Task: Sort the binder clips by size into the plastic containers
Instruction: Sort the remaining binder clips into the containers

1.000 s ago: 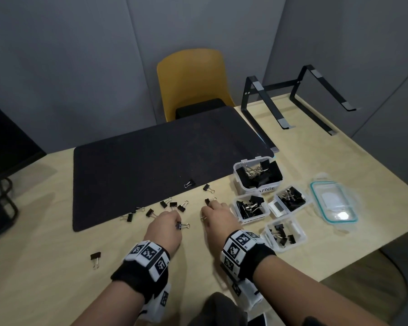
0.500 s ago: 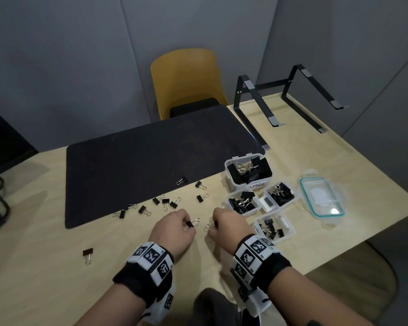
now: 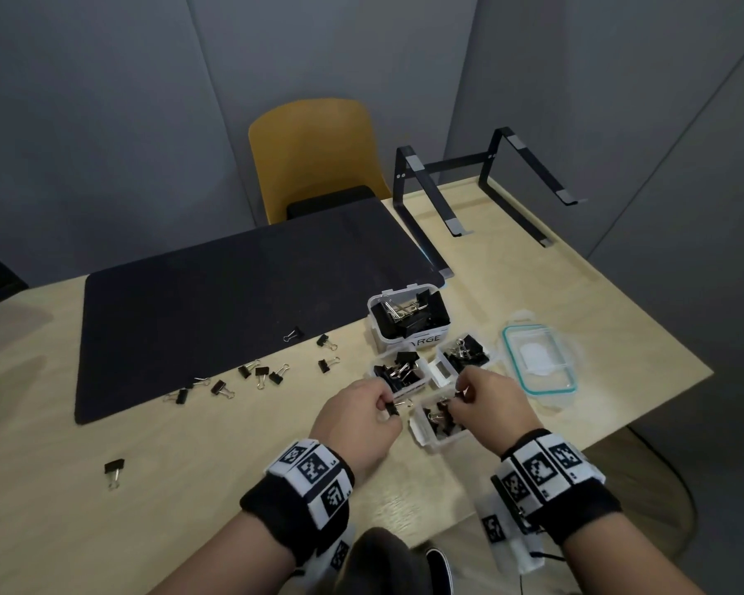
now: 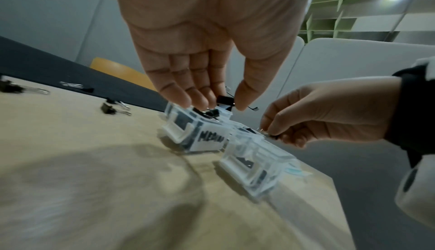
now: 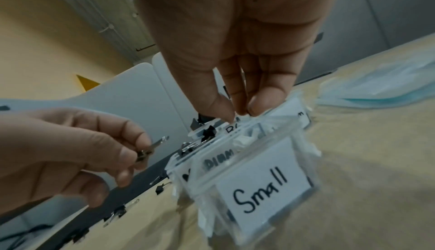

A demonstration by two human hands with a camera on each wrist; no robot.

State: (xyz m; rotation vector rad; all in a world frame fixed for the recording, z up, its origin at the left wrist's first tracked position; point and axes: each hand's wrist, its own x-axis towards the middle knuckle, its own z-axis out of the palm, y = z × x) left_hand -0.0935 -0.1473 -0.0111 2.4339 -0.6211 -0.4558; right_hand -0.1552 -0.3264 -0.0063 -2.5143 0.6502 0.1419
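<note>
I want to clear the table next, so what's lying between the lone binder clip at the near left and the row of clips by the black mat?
Nothing: the head view shows bare pale wooden table between the lone black binder clip and the row of clips.

A pale wooden table (image 3: 533, 268) carries a black mat (image 3: 233, 302), a laptop stand (image 3: 482, 182), four clip-filled plastic containers (image 3: 409, 315), a loose lid (image 3: 537, 358) and scattered binder clips (image 3: 114, 468)

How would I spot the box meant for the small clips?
Find the black mat on the table; four clear boxes sit off its right corner. The small-clip box is the nearest one, under the right hand, alone in bearing a handwritten "Small" label.
</note>
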